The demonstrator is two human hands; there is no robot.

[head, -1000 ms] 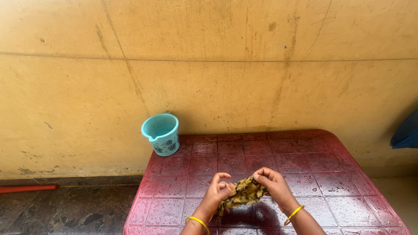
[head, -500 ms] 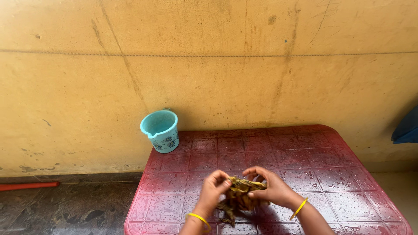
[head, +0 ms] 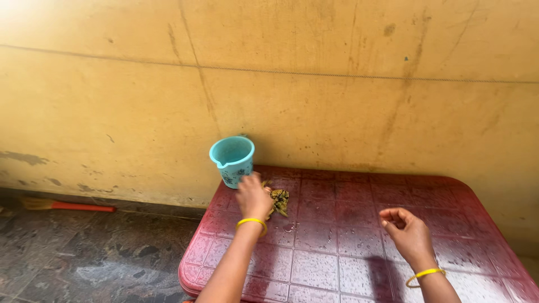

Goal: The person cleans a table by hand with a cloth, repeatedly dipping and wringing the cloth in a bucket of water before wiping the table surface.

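Note:
My left hand [head: 254,195] reaches toward the far left corner of a wet red plastic table [head: 359,247]. It grips a crumpled yellow and brown patterned cloth [head: 278,201], pressed on the tabletop just beside a teal plastic mug [head: 232,160]. My right hand [head: 409,231] hovers over the right middle of the table. Its fingers are loosely curled and it holds nothing. Both wrists carry a yellow bangle.
A stained yellow wall [head: 314,101] runs behind the table, with the mug standing against it. A broom with a red handle [head: 67,205] lies along the wall's foot at the left. Dark wet stone floor [head: 95,258] spreads left of the table.
Both hands held the cloth near the table's front edge. Now my left hand alone has carried it forward to the mug, and my right hand has let go and drawn back to the right.

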